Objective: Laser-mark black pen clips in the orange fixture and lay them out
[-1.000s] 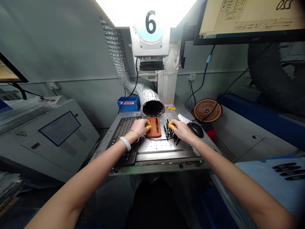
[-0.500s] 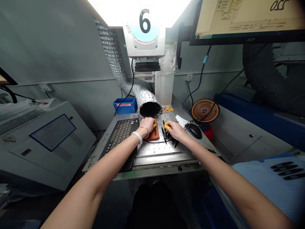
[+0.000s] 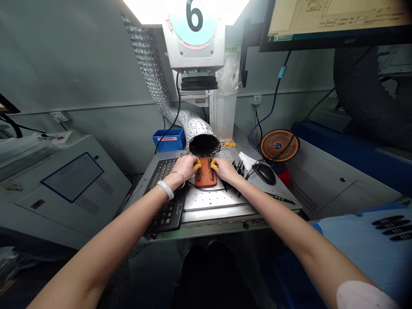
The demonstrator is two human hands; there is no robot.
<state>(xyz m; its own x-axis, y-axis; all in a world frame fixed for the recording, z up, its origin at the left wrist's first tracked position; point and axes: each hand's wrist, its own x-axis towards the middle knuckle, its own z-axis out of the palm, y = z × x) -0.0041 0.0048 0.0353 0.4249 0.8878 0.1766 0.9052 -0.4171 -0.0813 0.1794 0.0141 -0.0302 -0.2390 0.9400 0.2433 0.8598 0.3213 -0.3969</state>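
Both hands at the orange silicone pad (image 3: 206, 173), which sits at the middle of the perforated steel table (image 3: 206, 204). Left hand (image 3: 186, 168) comes in from 7 o'clock, right hand (image 3: 225, 170) from 5 o'clock, wrists low, palms down, fingers curled forward. Fingertips wear yellow finger cots (image 3: 198, 164). The two hands are close together, a narrow gap between them, with the covered tips touching the pad's far corners at about 10 and 2 o'clock. Firm pinch or light contact: cannot tell.

Pad lies flat and square to the table. Two slim black pieces (image 3: 210, 174) sit in it side by side, lengthwise. More black pieces (image 3: 237, 171) lie in a loose fan just beside the right hand, at 3 o'clock from the pad.

Around the table: black keyboard (image 3: 167, 210) at 8 o'clock, partly under the left forearm; black mouse (image 3: 264, 174) at 3 o'clock; foil duct (image 3: 199, 137) with its open mouth at 12 o'clock; blue bin (image 3: 169, 139) at 11 o'clock. Overhead, a laser marking head (image 3: 193, 56) numbered 6.
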